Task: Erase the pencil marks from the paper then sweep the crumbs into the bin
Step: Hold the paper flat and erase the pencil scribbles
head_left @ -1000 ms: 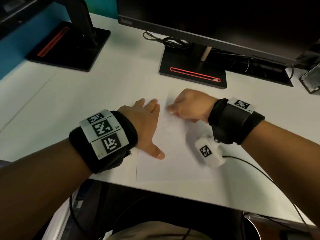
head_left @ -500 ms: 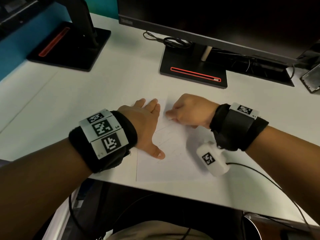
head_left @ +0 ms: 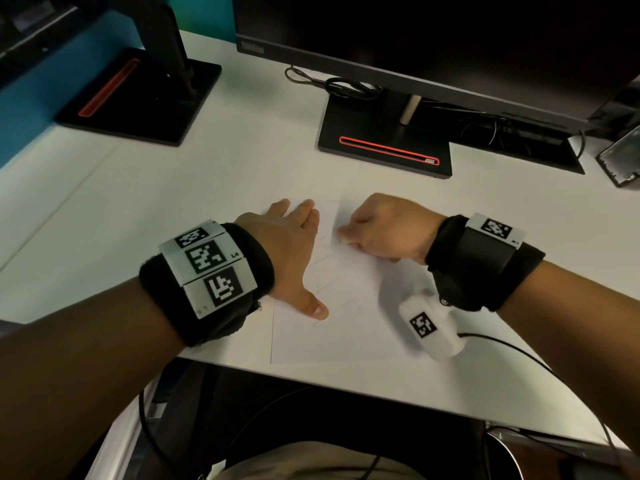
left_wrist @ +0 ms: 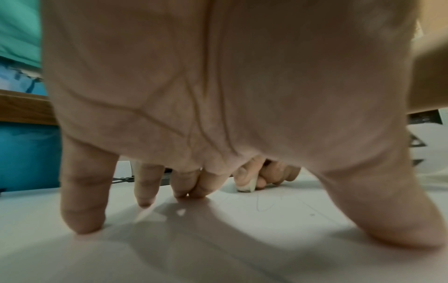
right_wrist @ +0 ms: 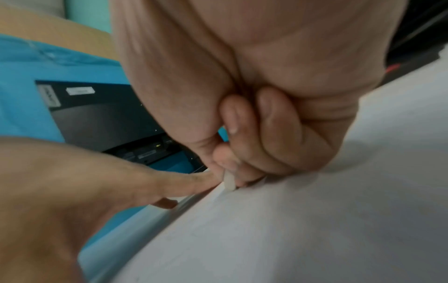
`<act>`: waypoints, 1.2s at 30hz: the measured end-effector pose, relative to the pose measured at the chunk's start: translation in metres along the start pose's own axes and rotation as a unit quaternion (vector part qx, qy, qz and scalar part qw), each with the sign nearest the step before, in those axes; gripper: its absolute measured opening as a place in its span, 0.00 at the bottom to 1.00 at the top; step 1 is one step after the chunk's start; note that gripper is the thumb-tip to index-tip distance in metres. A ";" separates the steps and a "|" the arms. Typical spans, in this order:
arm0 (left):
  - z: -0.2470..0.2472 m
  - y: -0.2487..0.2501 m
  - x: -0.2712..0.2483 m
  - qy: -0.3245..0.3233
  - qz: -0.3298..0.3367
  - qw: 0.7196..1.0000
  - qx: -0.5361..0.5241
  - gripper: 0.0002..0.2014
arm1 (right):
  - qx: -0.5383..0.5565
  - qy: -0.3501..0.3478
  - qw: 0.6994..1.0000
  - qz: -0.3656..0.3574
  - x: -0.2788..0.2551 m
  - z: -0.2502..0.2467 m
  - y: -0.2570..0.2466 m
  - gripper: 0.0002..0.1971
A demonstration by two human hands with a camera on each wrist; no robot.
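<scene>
A white sheet of paper (head_left: pixel 346 327) with faint pencil marks (head_left: pixel 323 263) lies near the desk's front edge. My left hand (head_left: pixel 294 251) lies flat on the paper's left side, fingers spread and straight, thumb pointing toward me. My right hand (head_left: pixel 381 226) is curled over the paper's upper part and pinches a small white eraser (left_wrist: pixel 247 186), whose tip touches the sheet. The eraser (right_wrist: pixel 229 181) also shows between thumb and fingertips in the right wrist view. Pencil lines (left_wrist: pixel 264 203) run across the paper just in front of the eraser. No bin is in view.
A monitor base (head_left: pixel 384 140) with a red strip stands behind the paper, with coiled cables (head_left: pixel 346 86) beside it. A second black stand (head_left: pixel 138 98) sits at the back left. A dark device (head_left: pixel 620 161) is at the far right. The desk edge (head_left: pixel 346 382) runs just below the paper.
My right hand with the eraser has slid a little down and toward me over the paper's upper part. My left hand has stayed flat in place.
</scene>
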State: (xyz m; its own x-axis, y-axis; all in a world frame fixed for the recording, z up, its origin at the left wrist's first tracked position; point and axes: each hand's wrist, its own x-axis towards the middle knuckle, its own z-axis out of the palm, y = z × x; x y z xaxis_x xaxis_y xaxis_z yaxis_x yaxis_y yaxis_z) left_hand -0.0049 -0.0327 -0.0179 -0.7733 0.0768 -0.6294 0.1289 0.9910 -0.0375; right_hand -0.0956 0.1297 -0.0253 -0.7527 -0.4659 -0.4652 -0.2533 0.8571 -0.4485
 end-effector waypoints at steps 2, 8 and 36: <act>0.000 0.000 -0.001 -0.002 0.001 1.000 -0.002 0.72 | 0.019 0.000 1.000 0.016 -0.001 -0.005 0.007 0.19; 0.000 0.000 0.000 0.001 0.001 1.000 0.003 0.71 | -0.024 0.006 1.000 0.010 -0.012 -0.004 0.018 0.20; 0.009 -0.017 -0.003 0.049 0.071 0.996 -0.007 0.72 | 0.787 0.240 0.557 0.109 -0.028 -0.005 0.050 0.13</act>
State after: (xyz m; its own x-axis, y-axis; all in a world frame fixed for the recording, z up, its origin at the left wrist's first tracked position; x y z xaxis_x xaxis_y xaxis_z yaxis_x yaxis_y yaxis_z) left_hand 0.0006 -0.0510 -0.0222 -0.8050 0.2265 -0.5483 0.2336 0.9706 0.0580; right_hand -0.0902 0.1871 -0.0305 -0.8333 0.0473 -0.5508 0.4387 -0.5497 -0.7109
